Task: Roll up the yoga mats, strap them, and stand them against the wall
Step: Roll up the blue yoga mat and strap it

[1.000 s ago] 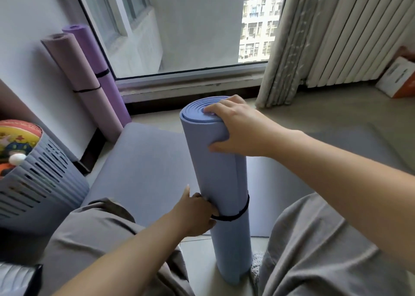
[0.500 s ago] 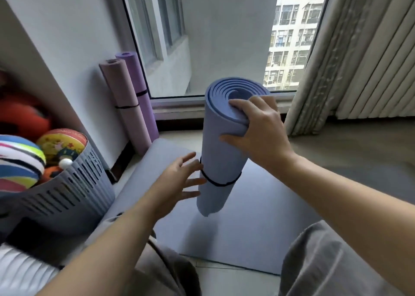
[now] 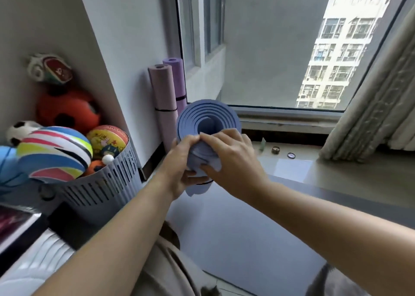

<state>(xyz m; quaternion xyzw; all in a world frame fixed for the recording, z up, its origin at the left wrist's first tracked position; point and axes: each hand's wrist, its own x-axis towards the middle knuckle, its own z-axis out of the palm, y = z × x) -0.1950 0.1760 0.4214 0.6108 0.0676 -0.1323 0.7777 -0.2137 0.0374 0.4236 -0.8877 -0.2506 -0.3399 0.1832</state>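
Note:
A rolled blue yoga mat (image 3: 207,121) is held in the air with its spiral end turned toward me. My left hand (image 3: 179,167) grips it from the left and my right hand (image 3: 231,161) grips it from the right. A black strap (image 3: 203,183) shows just below my hands. Two rolled, strapped mats stand against the wall by the window: a pink mat (image 3: 161,98) and a purple mat (image 3: 176,78) behind it. Another grey-blue mat (image 3: 235,235) lies flat on the floor under my arms.
A grey slatted basket (image 3: 101,183) full of balls stands at the left by the wall. A curtain (image 3: 370,107) hangs at the right. Small items (image 3: 275,150) lie on the floor near the window sill.
The blue roll has been lifted off the floor and carried up toward the window. My left hand, which let go half a second ago, now grips the roll again beside my right hand.

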